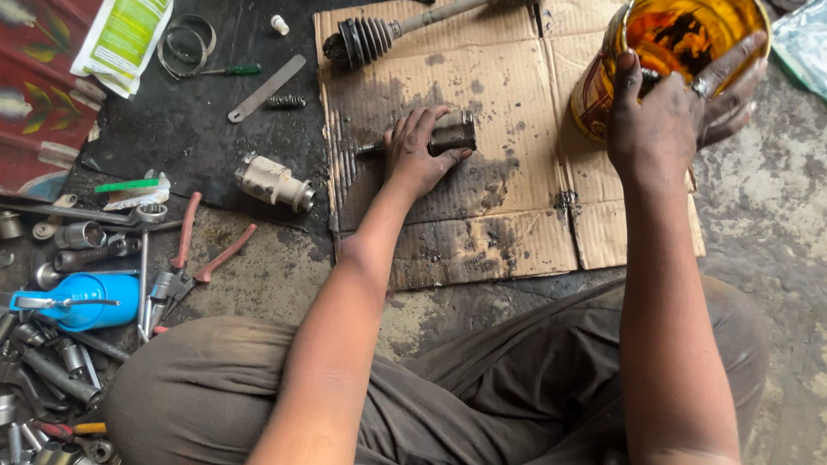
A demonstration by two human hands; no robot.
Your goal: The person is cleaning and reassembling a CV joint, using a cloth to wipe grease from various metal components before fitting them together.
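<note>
My left hand [417, 149] is closed over a greasy metal joint [453, 132], pinning it flat on the cardboard [518, 181]; its stub shaft [369, 150] points left. My right hand [672, 112] grips the rim of a tilted grease tin [626, 46] at the far right edge of the cardboard, thumb on the near wall, fingers hooked across the open mouth. The tin shows an amber, glossy interior.

For the step in hand, as I judge it:
1. Keep the joint pressed down so it cannot roll on the oily patch.
2. Hold the tin tilted toward me so its contents stay reachable, and keep the base seated on the cardboard.
3. Keep both items on the cardboard, away from the gritty floor [786, 212].

An axle shaft with a ribbed boot [366, 37] lies at the far edge of the cardboard. Pliers [189, 260], a blue can [90, 300] and loose sockets [36, 365] sit well left of me.
</note>
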